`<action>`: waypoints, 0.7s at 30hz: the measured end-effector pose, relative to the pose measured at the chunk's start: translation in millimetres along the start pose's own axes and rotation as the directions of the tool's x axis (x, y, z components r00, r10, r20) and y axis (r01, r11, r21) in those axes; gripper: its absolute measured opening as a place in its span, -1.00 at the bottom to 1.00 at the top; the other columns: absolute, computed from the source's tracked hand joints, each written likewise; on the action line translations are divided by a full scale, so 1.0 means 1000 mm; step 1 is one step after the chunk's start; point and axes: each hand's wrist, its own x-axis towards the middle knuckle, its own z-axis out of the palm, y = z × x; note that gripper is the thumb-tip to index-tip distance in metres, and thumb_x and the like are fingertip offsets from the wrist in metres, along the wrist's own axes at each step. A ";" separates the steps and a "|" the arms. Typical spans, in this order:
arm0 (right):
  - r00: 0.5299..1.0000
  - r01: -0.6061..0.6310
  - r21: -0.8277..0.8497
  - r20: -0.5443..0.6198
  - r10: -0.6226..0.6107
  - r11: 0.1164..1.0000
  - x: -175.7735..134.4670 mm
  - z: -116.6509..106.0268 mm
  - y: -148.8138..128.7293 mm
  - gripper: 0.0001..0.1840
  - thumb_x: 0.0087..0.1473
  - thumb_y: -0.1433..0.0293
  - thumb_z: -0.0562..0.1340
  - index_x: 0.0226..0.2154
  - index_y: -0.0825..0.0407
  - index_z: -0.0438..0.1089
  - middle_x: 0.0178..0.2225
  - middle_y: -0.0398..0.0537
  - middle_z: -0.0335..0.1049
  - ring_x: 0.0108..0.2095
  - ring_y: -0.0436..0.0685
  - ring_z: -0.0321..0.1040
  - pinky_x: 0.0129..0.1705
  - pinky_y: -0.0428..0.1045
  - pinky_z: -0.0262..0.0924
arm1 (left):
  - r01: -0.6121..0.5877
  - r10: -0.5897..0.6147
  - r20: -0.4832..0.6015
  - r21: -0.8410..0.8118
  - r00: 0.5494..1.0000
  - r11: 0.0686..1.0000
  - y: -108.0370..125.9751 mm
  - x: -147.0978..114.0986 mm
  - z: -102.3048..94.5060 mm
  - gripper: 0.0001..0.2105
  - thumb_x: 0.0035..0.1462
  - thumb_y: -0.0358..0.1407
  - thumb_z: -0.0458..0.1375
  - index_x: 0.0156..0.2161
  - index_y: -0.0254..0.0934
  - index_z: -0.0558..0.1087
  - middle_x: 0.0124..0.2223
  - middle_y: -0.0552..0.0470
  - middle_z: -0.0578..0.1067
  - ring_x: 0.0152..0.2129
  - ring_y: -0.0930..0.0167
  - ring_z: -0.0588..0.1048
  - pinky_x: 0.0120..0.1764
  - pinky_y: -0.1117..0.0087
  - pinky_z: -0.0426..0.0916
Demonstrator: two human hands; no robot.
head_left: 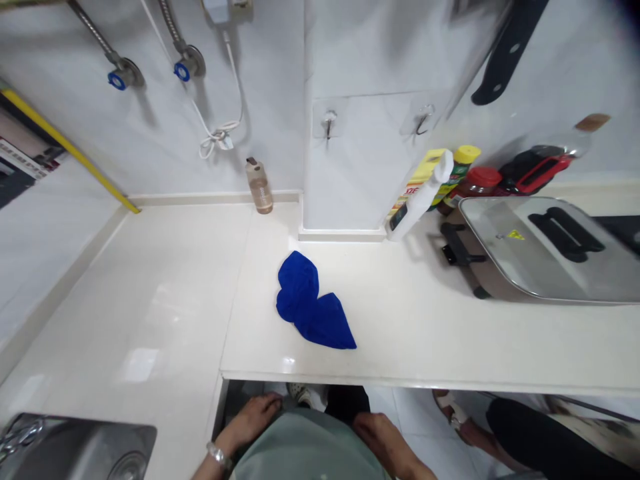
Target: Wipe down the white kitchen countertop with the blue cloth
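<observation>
A crumpled blue cloth (315, 307) lies on the white countertop (425, 333), touched by neither hand. Below the counter's front edge, my left hand (257, 413) hangs beside my green top, a bracelet at its wrist. Its fingers are loosely bent and apart, and I see nothing in them. My right hand (377, 433) is low on the other side of my body, also under the counter edge. Its fingers are partly hidden against my clothes, so their pose is unclear.
A brown bottle (260, 187) and a white spray bottle (420, 197) stand by the wall. An electric pan (500, 267) with a glass lid sits at right, condiment containers behind it. A steel sink (85, 447) is at lower left. Another person's leg (520, 427) shows at lower right.
</observation>
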 end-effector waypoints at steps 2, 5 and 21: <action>0.999 -0.007 0.026 -0.041 0.008 1.000 0.005 -0.004 0.002 -0.62 -0.16 -0.05 0.19 -0.64 -0.10 0.30 -0.48 -0.06 0.36 -0.29 0.21 0.32 -0.14 0.11 0.24 | -0.009 0.007 0.049 0.025 0.999 1.000 -0.001 0.004 0.003 -0.59 0.16 0.09 -0.02 -0.27 -0.11 0.56 -0.18 -0.08 0.59 -0.14 0.18 0.51 0.10 0.14 0.28; 0.992 -0.066 0.131 -0.099 0.080 0.989 0.008 -0.009 0.006 -0.57 -0.16 -0.08 0.15 -0.58 -0.06 0.22 -0.50 -0.12 0.25 -0.33 0.15 0.24 -0.21 0.05 0.19 | -0.009 0.006 0.090 0.037 0.996 0.999 0.003 0.011 0.010 -0.59 0.16 0.10 -0.03 -0.43 -0.10 0.50 -0.34 -0.02 0.54 -0.28 0.23 0.48 -0.02 0.14 0.32; 0.869 -0.429 0.301 0.397 0.296 0.852 0.004 -0.027 0.005 -0.75 -0.51 0.31 0.30 -0.62 0.03 0.31 -0.61 -0.17 0.30 -0.52 0.04 0.29 -0.41 -0.05 0.17 | 0.113 -0.046 0.221 -0.300 0.974 0.947 -0.002 0.052 0.023 -0.63 0.00 0.04 0.10 -0.26 -0.19 0.53 -0.25 0.01 0.56 -0.19 0.25 0.49 -0.06 0.22 0.33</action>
